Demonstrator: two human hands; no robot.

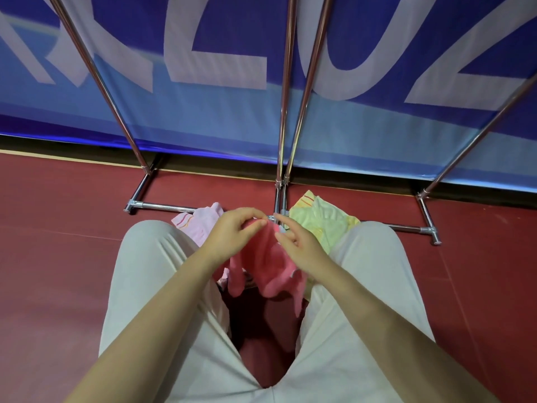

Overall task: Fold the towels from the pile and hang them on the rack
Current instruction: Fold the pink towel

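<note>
Red floor (72, 257) spreads under the chrome rack (283, 112) as my left hand (232, 237) pinches the limp coral-pink towel's (267, 266) top edge just before it, my right hand (299, 245) loose-fingered alongside.

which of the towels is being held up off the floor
The coral-pink towel, pinched by left hand; right hand touches it. The pale pink striped towel and yellow-green towel lie on the floor.

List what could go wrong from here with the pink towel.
The left hand pinches only an edge of the pink towel, and the right hand looks barely on it, so it may slip. Its loose ends hang between the knees and could drag on the floor, or bunch into an uneven fold.
</note>
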